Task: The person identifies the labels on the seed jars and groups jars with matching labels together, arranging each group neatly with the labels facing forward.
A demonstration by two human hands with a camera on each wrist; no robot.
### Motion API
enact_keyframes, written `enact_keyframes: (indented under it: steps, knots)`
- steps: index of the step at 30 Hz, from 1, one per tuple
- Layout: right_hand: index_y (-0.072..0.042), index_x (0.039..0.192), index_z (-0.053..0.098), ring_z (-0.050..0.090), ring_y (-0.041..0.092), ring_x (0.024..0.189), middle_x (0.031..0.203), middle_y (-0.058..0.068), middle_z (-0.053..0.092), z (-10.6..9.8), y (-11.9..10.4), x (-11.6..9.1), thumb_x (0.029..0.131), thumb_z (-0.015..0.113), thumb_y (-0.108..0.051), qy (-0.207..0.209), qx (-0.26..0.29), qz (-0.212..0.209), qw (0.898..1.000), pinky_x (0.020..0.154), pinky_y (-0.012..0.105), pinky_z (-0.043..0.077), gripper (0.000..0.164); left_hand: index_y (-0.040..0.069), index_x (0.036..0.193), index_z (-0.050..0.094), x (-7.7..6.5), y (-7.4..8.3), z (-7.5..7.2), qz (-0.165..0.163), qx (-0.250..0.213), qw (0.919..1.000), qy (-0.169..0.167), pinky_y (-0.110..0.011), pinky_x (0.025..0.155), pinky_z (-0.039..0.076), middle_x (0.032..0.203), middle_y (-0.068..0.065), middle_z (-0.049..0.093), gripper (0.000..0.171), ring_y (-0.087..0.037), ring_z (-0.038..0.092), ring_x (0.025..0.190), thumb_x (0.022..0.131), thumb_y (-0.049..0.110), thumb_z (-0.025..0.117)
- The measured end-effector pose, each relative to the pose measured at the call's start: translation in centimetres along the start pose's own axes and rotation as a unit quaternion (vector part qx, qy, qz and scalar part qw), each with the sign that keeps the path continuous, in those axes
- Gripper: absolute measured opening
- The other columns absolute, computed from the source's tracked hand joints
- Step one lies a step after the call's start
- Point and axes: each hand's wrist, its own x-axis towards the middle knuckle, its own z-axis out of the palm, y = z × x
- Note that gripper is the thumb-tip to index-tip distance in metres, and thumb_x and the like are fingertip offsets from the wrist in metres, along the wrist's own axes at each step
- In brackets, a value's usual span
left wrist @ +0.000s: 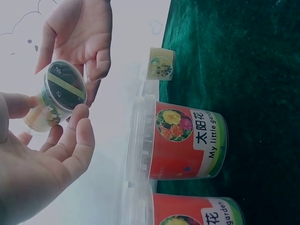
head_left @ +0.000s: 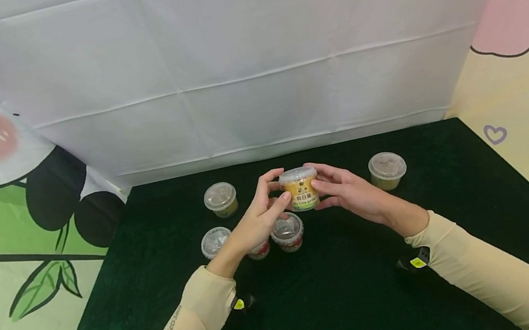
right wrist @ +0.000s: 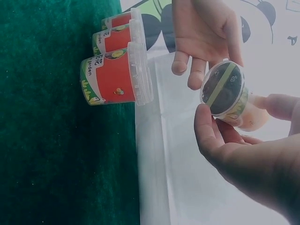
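A small plastic tub with a yellow sunflower label [head_left: 301,192] and a clear lid is held up over the table between both hands. My left hand [head_left: 258,220] grips its left side with thumb and fingers. The right hand [head_left: 353,194] holds the other side, thumb on the front of the label. In the left wrist view, the tub's dark round base [left wrist: 67,85] shows a pale stripe across it. Just below the hands in the head view stands a red-labelled tub [head_left: 287,232], and another red-labelled tub [head_left: 260,251] is partly hidden behind the left wrist.
A third red-labelled tub [head_left: 215,241] stands left of the left forearm. Yellow-labelled tubs stand further back, one at left [head_left: 221,200] and one at right [head_left: 388,171]. Dark green cloth [head_left: 330,306] covers the table, with a white curtain [head_left: 256,114] behind it.
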Motion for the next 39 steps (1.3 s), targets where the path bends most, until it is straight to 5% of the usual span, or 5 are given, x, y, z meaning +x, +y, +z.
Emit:
enact_keyframes:
  steps: [18,29,39]
  knots:
    - [-0.008,0.161,0.018,0.045,0.034,0.130,0.148,0.019,0.035,0.2,-0.3,0.8,0.109,0.045,-0.026,-0.003,-0.015,-0.002,1.000,0.109,0.052,0.041,0.061,0.020,0.155,0.019,0.2,0.5,-1.5,-0.009,0.031,0.9994,-0.012,-0.056,0.089,0.053,0.141,-0.019,0.038,0.051,-0.036,0.062,0.107,0.110,0.023,0.043]
    - [-0.009,0.161,0.020,0.043,0.037,0.135,0.151,0.018,0.036,0.4,-0.5,3.7,0.109,0.048,-0.023,0.002,-0.039,0.006,0.999,0.109,0.054,0.041,0.060,0.012,0.149,0.034,1.3,0.8,-5.6,-0.022,0.090,0.9949,-0.040,-0.055,0.087,0.053,0.135,-0.020,0.048,0.045,-0.034,0.065,0.105,0.107,0.017,0.052]
    - [-0.009,0.161,0.020,0.042,0.032,0.140,0.154,0.017,0.036,1.1,-0.2,6.9,0.108,0.051,-0.022,-0.017,-0.073,0.046,0.996,0.108,0.045,0.045,0.063,0.012,0.142,0.046,2.0,0.6,-9.1,-0.088,0.162,0.9804,-0.070,-0.043,0.082,0.054,0.135,-0.017,0.051,0.041,-0.031,0.065,0.103,0.105,0.023,0.059]
